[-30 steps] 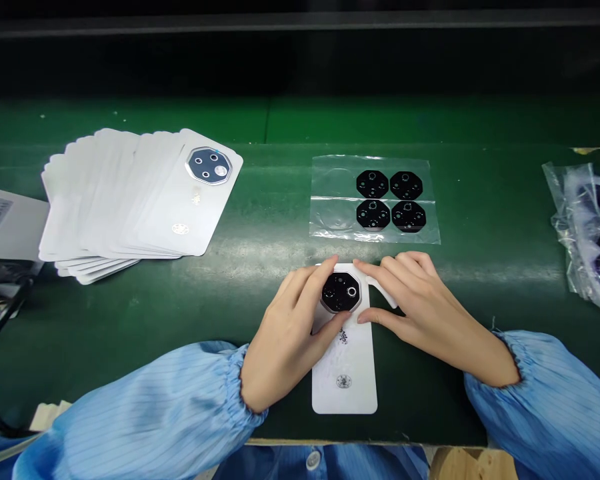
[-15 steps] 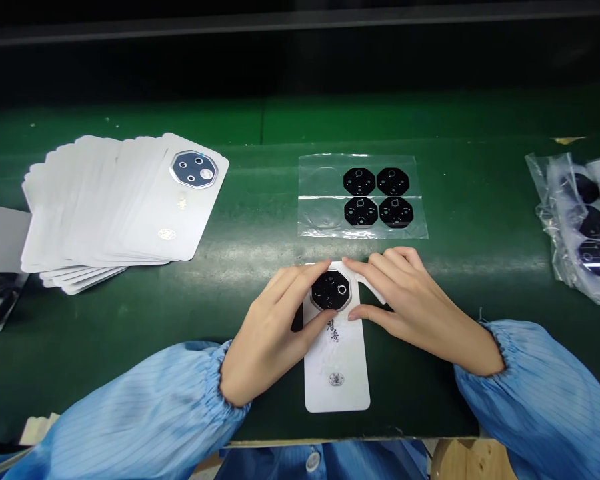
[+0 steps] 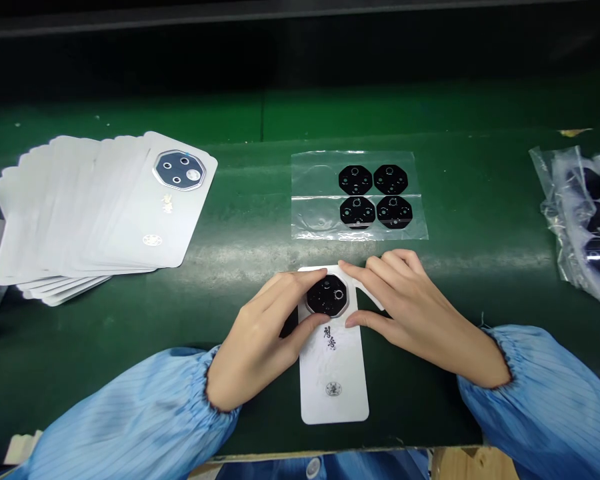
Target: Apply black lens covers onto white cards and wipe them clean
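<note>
Little has moved: both hands stay at the lens and only the view has drifted, so seating that piece seems unfinished. Left hand (image 3: 260,333) pinches the lens (image 3: 327,295), a glossy black octagon with small rings, between thumb and forefinger. Right hand (image 3: 415,313) lies open, fingertips on the cover (image 3: 335,380) beside it. That cover, matte white and round-cornered, lies flat near the front edge of the green worktop (image 3: 180,320). Behind it, clear film (image 3: 315,200) bears four more octagons. A fanned stack (image 3: 80,213) sits at the left edge, a crinkled bag (image 3: 560,227) at the right.
</note>
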A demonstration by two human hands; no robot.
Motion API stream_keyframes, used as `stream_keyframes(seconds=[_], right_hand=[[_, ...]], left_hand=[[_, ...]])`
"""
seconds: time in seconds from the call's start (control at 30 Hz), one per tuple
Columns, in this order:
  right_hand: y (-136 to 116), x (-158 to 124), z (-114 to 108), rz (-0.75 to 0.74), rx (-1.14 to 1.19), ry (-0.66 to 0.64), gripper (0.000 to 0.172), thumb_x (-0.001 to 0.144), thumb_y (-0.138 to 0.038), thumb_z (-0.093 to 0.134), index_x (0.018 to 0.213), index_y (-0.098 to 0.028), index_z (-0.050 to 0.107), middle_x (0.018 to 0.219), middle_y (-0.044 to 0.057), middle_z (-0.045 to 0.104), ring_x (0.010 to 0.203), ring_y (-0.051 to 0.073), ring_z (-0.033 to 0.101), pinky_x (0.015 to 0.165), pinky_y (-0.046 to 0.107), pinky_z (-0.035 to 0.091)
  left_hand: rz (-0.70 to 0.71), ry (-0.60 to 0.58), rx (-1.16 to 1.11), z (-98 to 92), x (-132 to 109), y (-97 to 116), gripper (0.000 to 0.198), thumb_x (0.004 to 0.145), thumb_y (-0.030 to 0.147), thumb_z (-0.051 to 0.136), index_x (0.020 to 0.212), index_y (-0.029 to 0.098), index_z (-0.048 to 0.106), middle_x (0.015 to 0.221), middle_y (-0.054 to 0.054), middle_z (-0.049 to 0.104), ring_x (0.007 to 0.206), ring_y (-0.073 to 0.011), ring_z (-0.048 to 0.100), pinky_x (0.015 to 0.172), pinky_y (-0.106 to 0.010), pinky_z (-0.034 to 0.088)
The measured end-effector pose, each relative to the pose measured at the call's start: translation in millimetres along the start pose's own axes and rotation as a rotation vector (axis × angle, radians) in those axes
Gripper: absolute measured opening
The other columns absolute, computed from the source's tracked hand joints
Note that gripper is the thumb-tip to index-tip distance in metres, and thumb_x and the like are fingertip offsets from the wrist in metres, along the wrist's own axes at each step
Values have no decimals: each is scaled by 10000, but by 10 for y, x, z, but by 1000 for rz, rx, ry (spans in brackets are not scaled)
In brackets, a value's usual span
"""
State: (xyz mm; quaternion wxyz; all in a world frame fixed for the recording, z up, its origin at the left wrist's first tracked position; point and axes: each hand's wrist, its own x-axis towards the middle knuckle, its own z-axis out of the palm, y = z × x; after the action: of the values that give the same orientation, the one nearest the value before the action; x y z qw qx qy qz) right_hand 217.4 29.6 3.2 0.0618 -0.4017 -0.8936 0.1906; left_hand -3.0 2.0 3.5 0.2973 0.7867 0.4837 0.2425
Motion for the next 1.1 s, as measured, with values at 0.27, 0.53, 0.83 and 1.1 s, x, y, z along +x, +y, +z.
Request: stream_keyframes(seconds=[0.27, 0.53, 0.83, 1.1], right_hand=[[2, -23, 22, 14, 11, -6, 589, 911, -499, 442, 1367, -129, 395, 935, 47, 486, 903, 204, 399, 880, 385, 304], [9, -23, 40, -5, -12, 11, 601, 913, -492, 445, 1382, -121, 378, 928, 46, 491, 907, 207, 400, 878, 401, 307], [6, -9, 33, -16, -26, 4, 592, 922, -470, 441, 1388, -111, 374, 915, 48, 489, 890, 205, 402, 874, 403, 307], [6, -10, 23, -15, -41, -16, 583, 930, -460, 429, 1387, -104, 377, 921, 54, 498, 889, 211, 410, 865, 412, 310]], left_hand=[[-84, -4, -42, 24, 6, 34, 456, 828, 142, 643, 1261, 172, 504, 1102, -23, 609, 1010, -125, 547, 894, -247, 452], [-87, 28, 17, 36, -5, 81, 442, 829, 130, 640, 1251, 133, 506, 1092, -35, 606, 994, -119, 547, 878, -231, 448], [-40, 11, -14, -7, 2, 81, 429, 821, 70, 627, 1235, 114, 524, 1187, -56, 582, 1117, -147, 528, 955, -255, 442], [-116, 29, -84, 25, -11, 84, 419, 804, 54, 639, 1203, 149, 554, 1167, -32, 597, 1094, -141, 537, 941, -254, 452]])
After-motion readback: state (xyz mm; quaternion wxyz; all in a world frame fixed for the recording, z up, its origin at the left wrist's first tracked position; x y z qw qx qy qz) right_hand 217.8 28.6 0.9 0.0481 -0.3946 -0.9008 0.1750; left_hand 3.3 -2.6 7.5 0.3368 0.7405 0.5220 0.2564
